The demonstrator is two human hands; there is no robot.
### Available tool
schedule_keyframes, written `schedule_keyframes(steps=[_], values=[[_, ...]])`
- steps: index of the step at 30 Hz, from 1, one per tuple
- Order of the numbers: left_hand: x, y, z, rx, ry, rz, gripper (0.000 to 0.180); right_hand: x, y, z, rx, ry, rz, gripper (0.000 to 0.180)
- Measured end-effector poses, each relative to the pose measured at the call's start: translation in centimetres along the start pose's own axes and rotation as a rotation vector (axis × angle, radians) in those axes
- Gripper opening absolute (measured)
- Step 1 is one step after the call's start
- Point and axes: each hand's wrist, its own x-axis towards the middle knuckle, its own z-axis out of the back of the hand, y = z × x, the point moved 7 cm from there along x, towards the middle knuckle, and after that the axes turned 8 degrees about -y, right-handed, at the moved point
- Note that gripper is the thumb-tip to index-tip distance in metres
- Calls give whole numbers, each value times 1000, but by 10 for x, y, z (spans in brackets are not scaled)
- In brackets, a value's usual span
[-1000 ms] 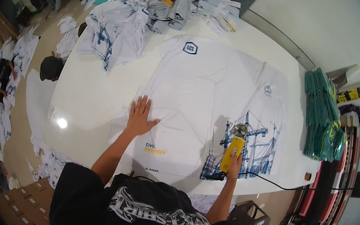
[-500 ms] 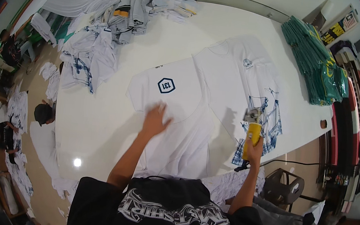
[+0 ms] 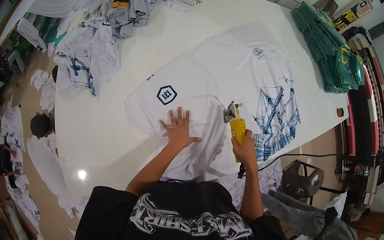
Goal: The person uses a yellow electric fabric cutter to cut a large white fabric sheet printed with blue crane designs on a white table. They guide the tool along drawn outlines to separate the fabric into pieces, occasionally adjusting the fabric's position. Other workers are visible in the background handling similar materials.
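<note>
Two white shirt panels on white table, blue crane print on one, navy hexagon on other; splayed, empty left hand over creases; yellow electric cutter in curled right hand.

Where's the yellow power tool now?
Head view, right of centre: yellow power tool in the right hand, between the left hand and the blue crane print.

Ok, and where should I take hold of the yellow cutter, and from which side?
Grip the yellow cutter around its long, narrow body, probably best from the lower right, where the right hand holds it. The body's rear end faces the wearer, while the metal cutting head points away. Keep fingers off that head and clear of the black cord.
</note>
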Motion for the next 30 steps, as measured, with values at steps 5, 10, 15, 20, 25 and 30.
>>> schedule_keyframes(steps=[5,10,15,20,25,30], values=[[13,41,-1,-71,71,16,145,2,36,-12,-50,26,-76,65],[11,48,-6,-82,62,-10,145,5,42,-43,-68,25,-31,64],[9,50,-9,-119,32,-1,146,5,52,-67,-51,-49,-27,56],[10,51,-7,-127,51,-6,145,19,56,-82,-33,-74,-20,51],[11,51,-7,-136,50,-4,146,32,56,-88,-57,-69,20,49],[10,50,-5,-138,55,5,146,52,54,-82,-75,-62,79,50]])
